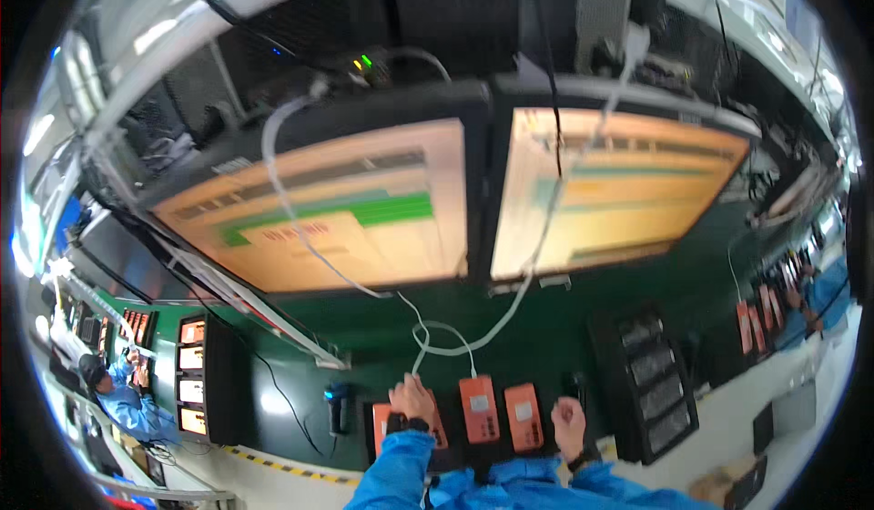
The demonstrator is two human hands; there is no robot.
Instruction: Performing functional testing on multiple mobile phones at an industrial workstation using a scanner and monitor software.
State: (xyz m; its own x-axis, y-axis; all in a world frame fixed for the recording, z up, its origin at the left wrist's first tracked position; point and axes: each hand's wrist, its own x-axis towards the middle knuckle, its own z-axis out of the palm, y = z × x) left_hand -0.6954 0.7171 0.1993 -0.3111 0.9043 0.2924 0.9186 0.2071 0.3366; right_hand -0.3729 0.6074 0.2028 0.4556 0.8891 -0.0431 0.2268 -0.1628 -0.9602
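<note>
My left hand (pixel 411 401) is closed, its fingertips pinching the end of a white cable (pixel 421 357) just above the red-orange, phone-sized slabs. It partly covers two of them: a left slab (pixel 381 416) and another (pixel 441 426) behind the wrist. Just right of that hand lies a third slab (pixel 480 412) with a pale label, and a white cable runs into its top edge. Beside it rests a further labelled slab (pixel 523 415) with no cable at its top. My right hand (pixel 569 422) has curled fingers, right of the slabs; whatever they may hold is hidden.
Two lit monitors (pixel 319 214) (pixel 619 187) stand behind the green bench top (pixel 282 364). A dark handheld scanner (pixel 337 410) lies left of my hands. Black slotted racks (pixel 216 378) (pixel 645 382) flank the area. Other people in blue (pixel 137 410) (pixel 827 296) work at both sides.
</note>
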